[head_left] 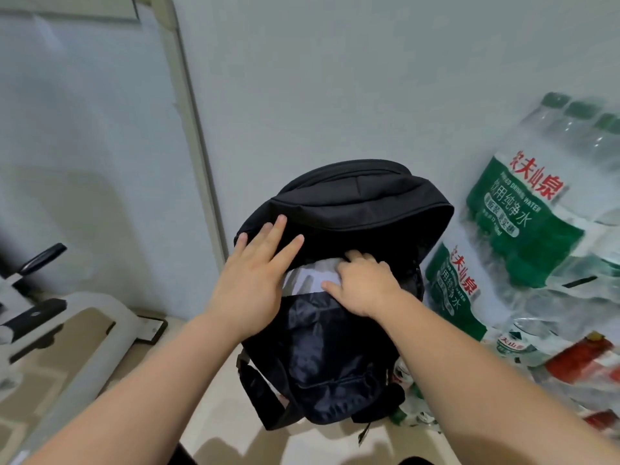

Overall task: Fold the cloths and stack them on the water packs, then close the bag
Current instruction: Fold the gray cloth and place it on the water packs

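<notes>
Black bag (352, 203), plain matte outer shell; its opened interior shows a glossy dark navy lining (322, 333). In the bag's mouth, a cloth (312, 276), white with pale grey bands. Right of the bag, water packs (523, 209) in clear film carry green labels with red characters and white lettering; the bottle caps (557, 100) are green. Lower right of the bag, further packs (580, 360) bear red labels. Behind the bag, a plain pale grey-white wall (335, 78); beneath it, a cream floor (318, 441). Left of the bag, a white frame (100, 307) with black fittings (33, 318).
</notes>
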